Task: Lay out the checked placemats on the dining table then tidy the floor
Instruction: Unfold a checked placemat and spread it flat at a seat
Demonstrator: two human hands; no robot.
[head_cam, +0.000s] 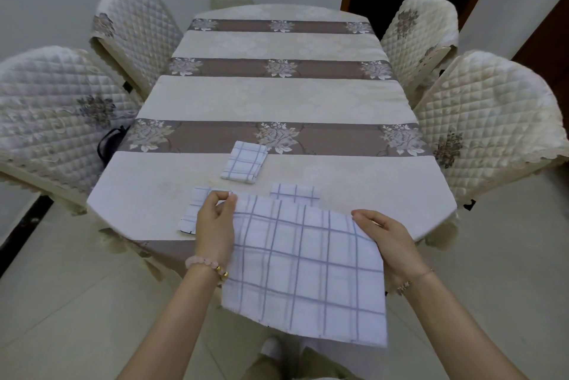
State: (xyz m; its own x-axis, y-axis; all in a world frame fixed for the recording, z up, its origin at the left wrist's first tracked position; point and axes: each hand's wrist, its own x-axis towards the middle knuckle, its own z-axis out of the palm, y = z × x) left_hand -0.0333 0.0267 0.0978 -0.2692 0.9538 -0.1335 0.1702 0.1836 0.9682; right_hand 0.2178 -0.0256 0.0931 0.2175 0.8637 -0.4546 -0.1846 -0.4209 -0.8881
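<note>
No writing shows anywhere. The left hand (215, 225) and right hand (391, 241) each pinch a top corner of an open checked placemat (304, 268), hanging over the near edge of the surface (147, 195). Three folded placemats lie beyond: left (191, 210), right (294, 193), farthest (244, 162).
</note>
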